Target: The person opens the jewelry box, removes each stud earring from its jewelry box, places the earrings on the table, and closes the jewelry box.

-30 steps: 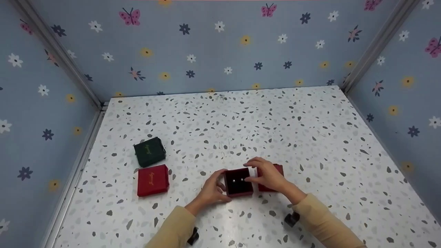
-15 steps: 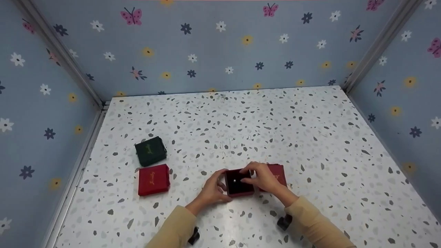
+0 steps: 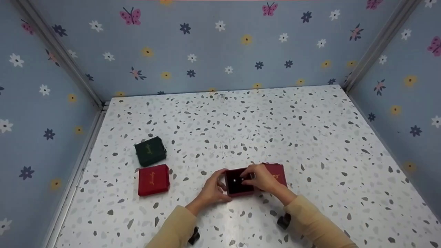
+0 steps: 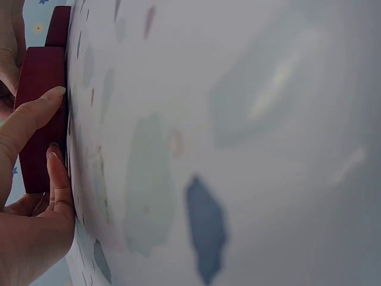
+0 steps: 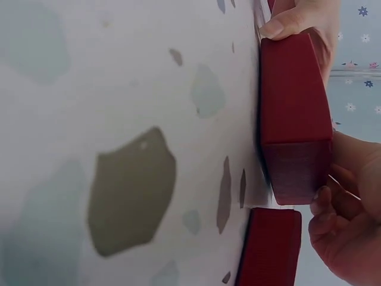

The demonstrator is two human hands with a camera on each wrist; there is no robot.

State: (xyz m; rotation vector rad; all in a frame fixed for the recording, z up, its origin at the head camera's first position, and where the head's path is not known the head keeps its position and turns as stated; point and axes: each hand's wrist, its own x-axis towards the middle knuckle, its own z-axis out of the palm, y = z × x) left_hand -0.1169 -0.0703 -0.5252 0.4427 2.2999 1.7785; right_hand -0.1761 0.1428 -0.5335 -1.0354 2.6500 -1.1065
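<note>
My left hand (image 3: 211, 190) grips the left side of an uncovered dark red jewelry box (image 3: 240, 193), thumb at the near side and fingers around the far corner. On the black lining inside sit two small bright stud earrings; the left stud (image 3: 234, 180) is in plain sight. My right hand (image 3: 260, 177) reaches over the box's right wall, its thumb and forefinger pinching at the right stud (image 3: 242, 178). In the right wrist view its other fingers (image 5: 321, 220) are curled beside the box wall. A red lid (image 3: 278, 173) with gold lettering lies right of the box, partly behind the right hand.
At the left of the speckled table (image 3: 220, 134) lie a red box (image 3: 153, 180) and a dark green box (image 3: 150, 151), both covered and gold-lettered. Flower-patterned panels (image 3: 206, 44) enclose the back and sides.
My right hand has moved left over the box, and its spread thumb and forefinger have closed in around the right stud. The left hand has kept its hold.
</note>
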